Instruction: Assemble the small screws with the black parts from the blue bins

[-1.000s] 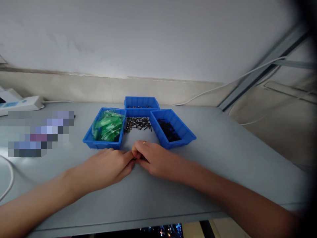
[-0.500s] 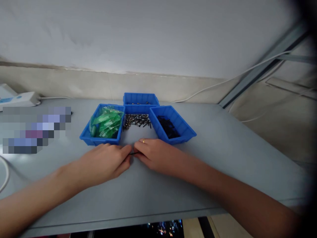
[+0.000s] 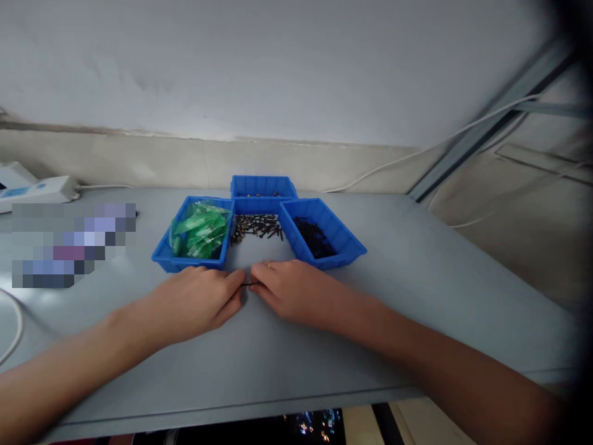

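Observation:
My left hand point(image 3: 206, 300) and my right hand point(image 3: 287, 287) meet near the middle of the table, each with its fingers pinched. Between the fingertips runs a thin black piece point(image 3: 249, 283), gripped from both sides; its ends are hidden in the fingers, and its kind cannot be made out. Just beyond the hands lies a loose pile of small dark and brassy screw-like parts point(image 3: 259, 225). A blue bin point(image 3: 162, 261) with green plastic bags point(image 3: 201, 228) stands by my left hand. Beyond my right hand is a blue bin point(image 3: 345, 238) of small black parts point(image 3: 315, 238).
A third blue bin point(image 3: 264, 185) stands at the back, with small metal parts inside. On the left are a white power strip point(image 3: 41, 190), a blurred-out object point(image 3: 76, 247) and a white cable point(image 3: 16, 327). A metal shelf leg point(image 3: 463, 145) rises at the right.
Both hands stay together with the black piece between them, with hardly any movement. The view has shifted very slightly.

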